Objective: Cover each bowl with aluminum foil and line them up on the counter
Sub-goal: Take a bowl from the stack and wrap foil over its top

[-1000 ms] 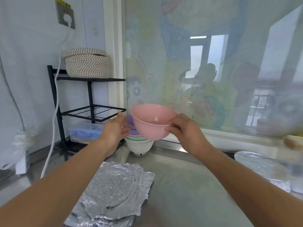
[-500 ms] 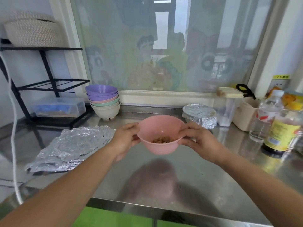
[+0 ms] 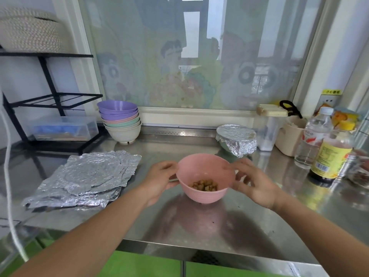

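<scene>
Fingers (image 3: 169,164) of our left hand (image 3: 159,179) grip the pink bowl (image 3: 203,170) at its 9 o'clock. Our right hand (image 3: 254,185) is loose and uncurled at 3 o'clock.

Bright daylight pours through the window (image 3: 195,52) at top center, glaring off the steel counter (image 3: 199,222), while frame edges bow and the upper-left basket (image 3: 30,31) blurs.

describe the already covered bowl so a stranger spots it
At the back of the steel counter, below the window, beside a clear canister, sits the foil-covered bowl. It alone wears crinkled foil; the pink bowl and the stack are bare.
</scene>
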A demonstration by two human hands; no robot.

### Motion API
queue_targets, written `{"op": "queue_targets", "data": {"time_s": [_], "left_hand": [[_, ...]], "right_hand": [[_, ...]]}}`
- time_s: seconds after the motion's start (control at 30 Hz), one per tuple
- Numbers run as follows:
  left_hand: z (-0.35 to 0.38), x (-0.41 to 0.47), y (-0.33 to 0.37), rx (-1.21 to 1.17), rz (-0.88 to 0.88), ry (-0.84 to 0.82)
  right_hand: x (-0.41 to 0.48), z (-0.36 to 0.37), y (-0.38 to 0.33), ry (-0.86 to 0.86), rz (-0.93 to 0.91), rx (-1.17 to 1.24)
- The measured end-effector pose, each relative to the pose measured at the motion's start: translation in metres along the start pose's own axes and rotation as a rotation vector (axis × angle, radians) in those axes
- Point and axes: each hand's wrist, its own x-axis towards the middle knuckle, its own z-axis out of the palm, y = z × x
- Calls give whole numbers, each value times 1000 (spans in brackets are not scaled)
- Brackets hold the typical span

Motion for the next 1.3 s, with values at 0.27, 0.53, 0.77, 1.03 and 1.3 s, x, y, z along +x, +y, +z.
{"op": "queue_targets", "data": {"time_s": [0.27,0.53,0.77,1.03,1.3], "left_hand": [[0,6,-4,221,84,-4],[-5,6,-5,185,59,-16],[-65,10,16,428,132,182],[-197,-3,40,1148,235,465],[-277,-10,37,1003,-72,561]], "right_hand": [[42,22,-4,123,624,56],[43,18,-10,137,633,-1],[57,7,-48,238,411,-379],[117,85,-123,-8,132,-386],[172,212,-146,-272,255,-98]]}}
